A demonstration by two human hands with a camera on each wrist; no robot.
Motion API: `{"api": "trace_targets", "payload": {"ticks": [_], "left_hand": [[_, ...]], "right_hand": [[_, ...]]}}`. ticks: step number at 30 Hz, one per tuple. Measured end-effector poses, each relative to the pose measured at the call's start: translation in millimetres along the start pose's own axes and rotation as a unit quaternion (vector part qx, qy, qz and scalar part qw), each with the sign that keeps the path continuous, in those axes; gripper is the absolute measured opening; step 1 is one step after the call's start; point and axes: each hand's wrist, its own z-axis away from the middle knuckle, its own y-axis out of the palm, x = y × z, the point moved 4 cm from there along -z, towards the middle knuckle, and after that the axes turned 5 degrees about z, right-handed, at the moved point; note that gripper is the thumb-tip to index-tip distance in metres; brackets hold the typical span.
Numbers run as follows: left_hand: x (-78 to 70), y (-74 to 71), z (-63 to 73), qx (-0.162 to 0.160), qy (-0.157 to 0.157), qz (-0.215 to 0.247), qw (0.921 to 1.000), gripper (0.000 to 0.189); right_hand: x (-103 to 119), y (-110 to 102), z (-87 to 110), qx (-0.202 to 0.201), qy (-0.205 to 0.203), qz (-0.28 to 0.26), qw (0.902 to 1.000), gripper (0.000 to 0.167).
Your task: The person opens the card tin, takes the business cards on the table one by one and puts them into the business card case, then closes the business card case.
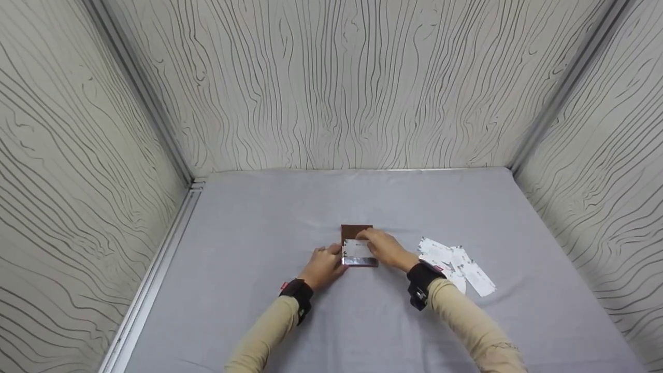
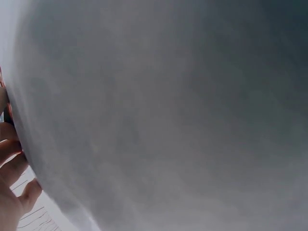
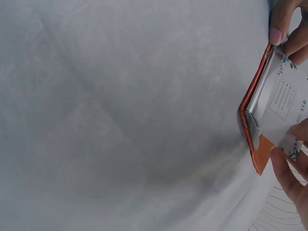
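A brown card case (image 1: 357,231) lies open on the cloth, with a silver metal holder (image 1: 360,261) on its near half. Over that holder is a white business card (image 3: 282,98) with printed text and leafy corners. My right hand (image 1: 386,248) pinches the card's edge between thumb and fingers. With the left hand (image 1: 322,267) I hold the case at its near left side; in the right wrist view the left thumb (image 3: 276,33) presses on the case's edge. The left wrist view catches only part of that hand and a sliver of the case.
Several white cards (image 1: 479,278) lie loosely overlapped to the right of my right wrist. Grey cloth (image 1: 269,217) covers the table. Pale panels with wavy lines (image 1: 331,93) enclose its back and sides, and a metal rail (image 1: 150,290) runs along the left edge.
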Motion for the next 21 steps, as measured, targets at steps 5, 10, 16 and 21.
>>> {"api": "trace_targets", "payload": {"ticks": [5, 10, 16, 21], "left_hand": [[-0.2, 1.3, 0.0, -0.001, 0.000, -0.002, 1.0000, 0.029], [0.1, 2.6, -0.1, -0.004, 0.003, -0.006, 1.0000, 0.030], [1.4, 5.2, -0.3, -0.009, 0.006, -0.014, 0.9998, 0.031], [2.4, 6.3, 0.2, -0.008, 0.007, -0.014, 0.9998, 0.032]], "right_hand": [[-0.7, 2.6, 0.4, -0.007, -0.009, 0.006, 0.9999, 0.033], [-0.4, 5.0, 1.0, -0.005, -0.014, 0.013, 0.9998, 0.033], [-1.2, 6.7, 2.1, 0.007, -0.012, 0.009, 0.9999, 0.032], [-2.6, 9.3, 2.8, 0.016, -0.004, 0.014, 0.9998, 0.035]]}}
